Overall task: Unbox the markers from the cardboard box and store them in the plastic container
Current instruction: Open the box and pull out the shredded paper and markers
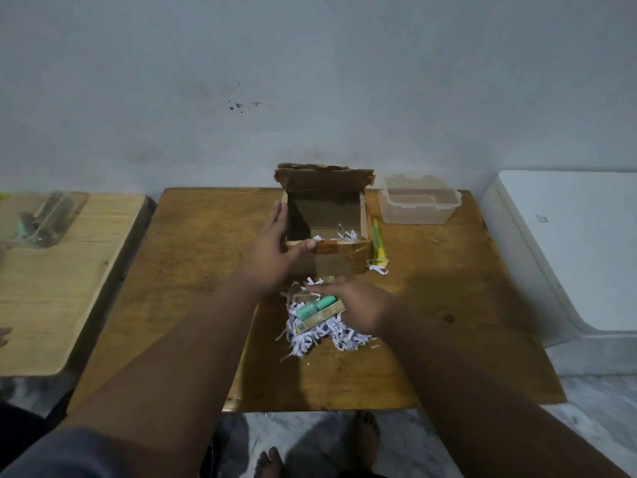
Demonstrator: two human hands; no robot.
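An open cardboard box (336, 258) stands at the back middle of the wooden table (193, 270), its lid flap up against the wall. My left hand (275, 251) holds its near-left corner, thumb along the front rim and fingers along the left wall. In front of the box lies a heap of shredded white paper (339, 334) with a small pack of teal markers (319, 307) on it. My right hand (358, 303) rests on the pack's right side, fingers stretched over it. A clear plastic container (418, 205) sits open at the back right.
A yellow-green cutter (378, 241) lies just right of the box with a paper scrap. A lighter wooden table (51, 277) at the left carries a clear tray of pens. A white appliance (568, 250) stands at the right. Bare feet show below the table's front edge.
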